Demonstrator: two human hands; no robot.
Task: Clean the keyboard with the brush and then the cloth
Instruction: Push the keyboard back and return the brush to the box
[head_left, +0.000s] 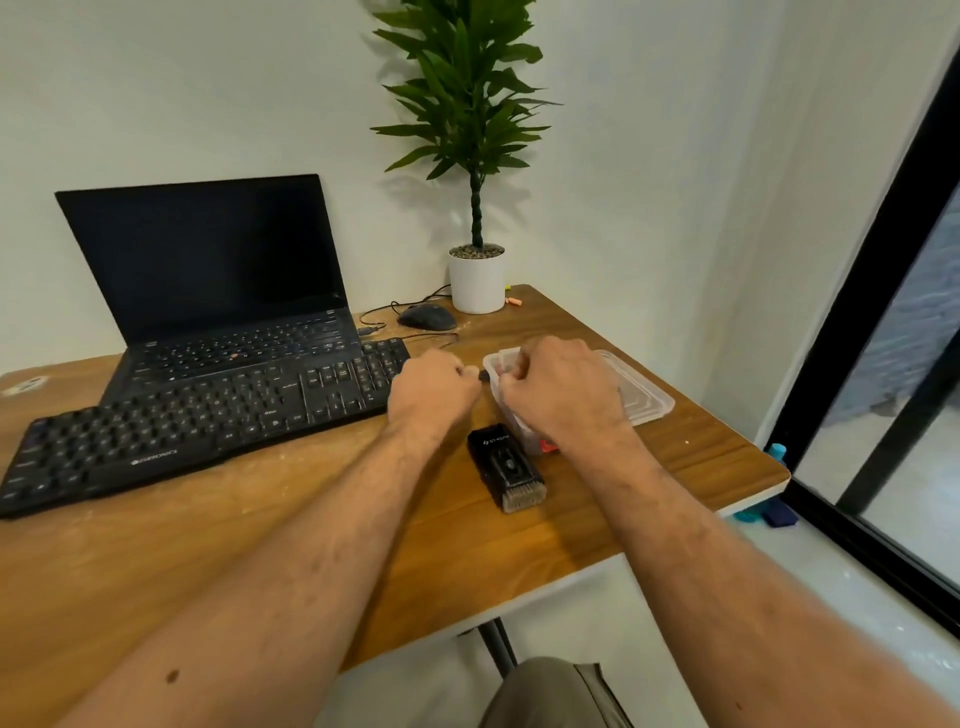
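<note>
Black plastic brush (508, 466) lies flat on the wooden table (311, 519), bristle end toward the person, long axis running roughly away from the person and leaning slightly left at its far end. It sits just in front of the clear box (644, 395), between the two forearms and nearer the right wrist.

Right hand (558, 387) is over the near left corner of the box, fingers curled down; whether they grip the box wall or something inside is hidden. Left hand (431, 387) is clenched just left of the box, a small dark item showing at its fingertips; what it is cannot be told.

Keyboard (197, 415) lies to the left, its long axis running left to right, its right end beside the left hand. No cloth is identifiable.

Judgement: brushing has not begun. The brush lies behind both hands, toward the person; the right hand is nearer and must draw back to take it by the body.
</note>
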